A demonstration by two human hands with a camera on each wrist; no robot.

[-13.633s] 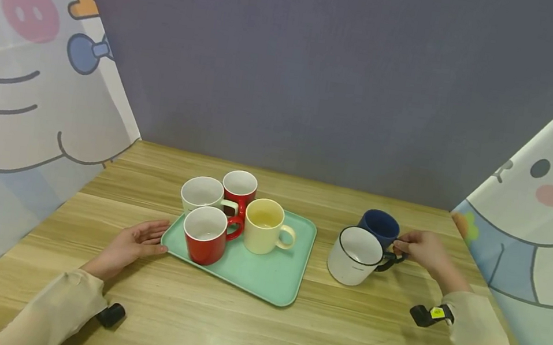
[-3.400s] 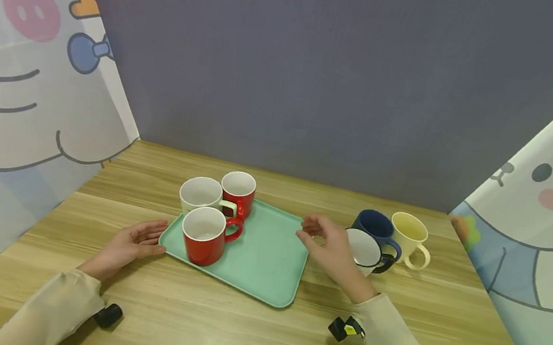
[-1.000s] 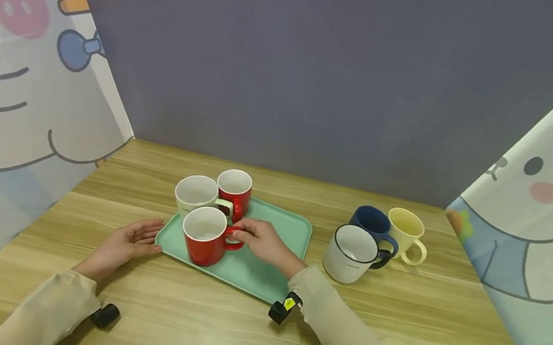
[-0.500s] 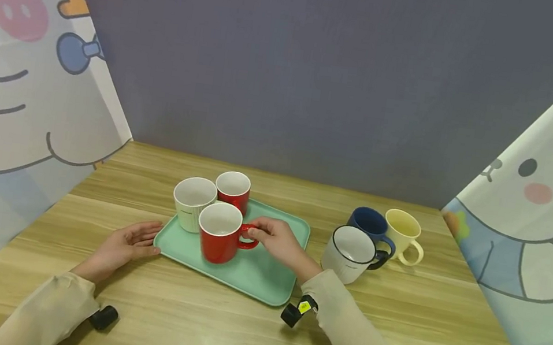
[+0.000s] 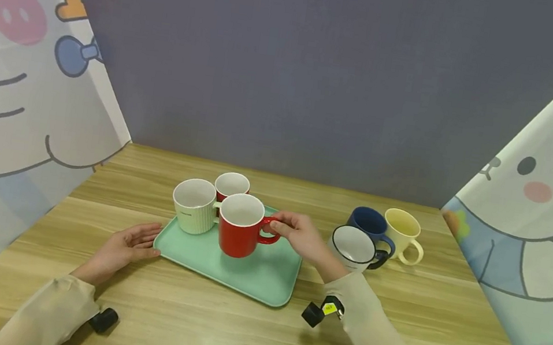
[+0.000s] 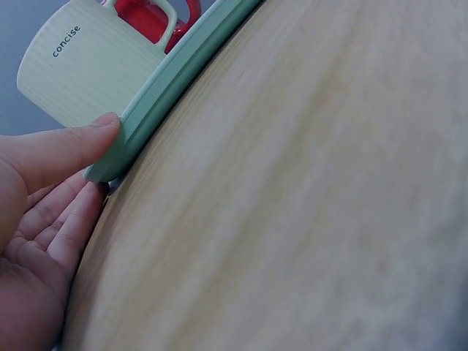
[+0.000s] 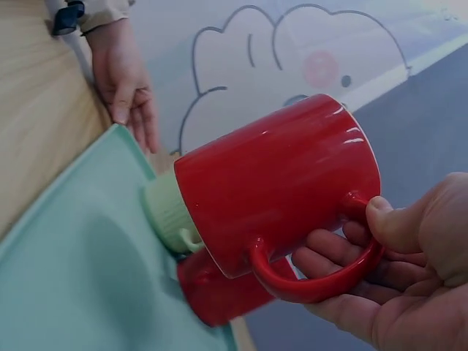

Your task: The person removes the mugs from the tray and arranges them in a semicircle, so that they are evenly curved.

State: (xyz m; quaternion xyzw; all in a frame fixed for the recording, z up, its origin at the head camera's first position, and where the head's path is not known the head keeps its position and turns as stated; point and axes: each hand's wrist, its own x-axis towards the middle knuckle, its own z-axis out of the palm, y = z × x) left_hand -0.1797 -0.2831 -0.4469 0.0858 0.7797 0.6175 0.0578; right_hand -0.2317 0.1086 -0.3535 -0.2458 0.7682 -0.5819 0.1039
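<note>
The red mug (image 5: pixel 238 238) is suspended above the tray (image 5: pixel 261 288), roughly upright, handle at 3 o'clock. The right hand (image 5: pixel 305 239) engages this handle; its grip is secured, thumb on the handle and fingers curled around it. Directly beneath, the tray shows a shadow.

On the tray, at about 10 o'clock from the raised mug, stands a pale ribbed mug (image 5: pixel 192 212) marked "concise". At 11 o'clock, partly obscured, stands a second red mug (image 5: pixel 232 184).

The left hand (image 5: pixel 118 248) is at the tray's 9 o'clock corner. Its grip is relaxed: fingers extended, thumb contacting the rim.

The counter (image 5: pixel 213 333) supports three further mugs, located between 2 and 3 o'clock from the tray: a blue mug (image 5: pixel 368 222), a yellow mug (image 5: pixel 402 224) at its 3 o'clock and a black-rimmed white mug (image 5: pixel 352 245) at its 7 o'clock.
</note>
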